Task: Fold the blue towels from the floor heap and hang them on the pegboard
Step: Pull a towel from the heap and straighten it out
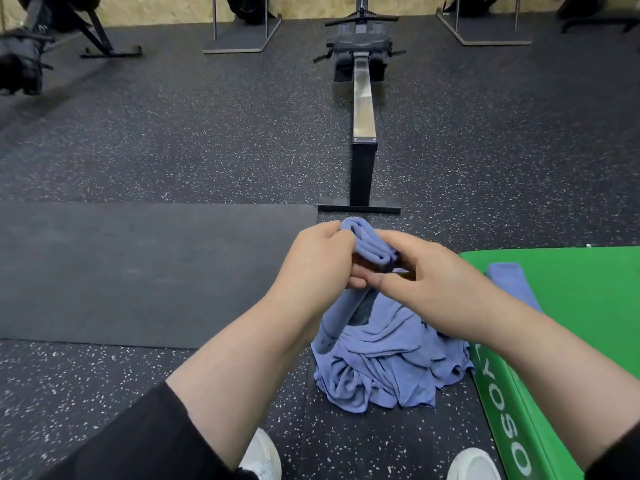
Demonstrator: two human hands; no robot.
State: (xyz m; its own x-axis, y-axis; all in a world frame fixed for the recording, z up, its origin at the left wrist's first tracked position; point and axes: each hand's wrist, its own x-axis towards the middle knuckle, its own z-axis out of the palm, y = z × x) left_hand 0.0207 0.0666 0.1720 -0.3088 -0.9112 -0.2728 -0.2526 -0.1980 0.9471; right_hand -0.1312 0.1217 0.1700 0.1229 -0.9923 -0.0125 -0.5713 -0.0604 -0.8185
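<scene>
At frame centre, the left hand [318,261] and right hand [429,275] both have a curled grip on a folded towel [370,245], above the heap [388,362] on the floor [207,150]. Another towel [512,284] lies on the green box [581,306], right.

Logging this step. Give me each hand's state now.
Left hand: grips the folded blue towel.
Right hand: pinches the same towel.

Both hands — left hand [317,259], right hand [433,275] — gripping folded towel [369,245], above heap [388,362]
</scene>
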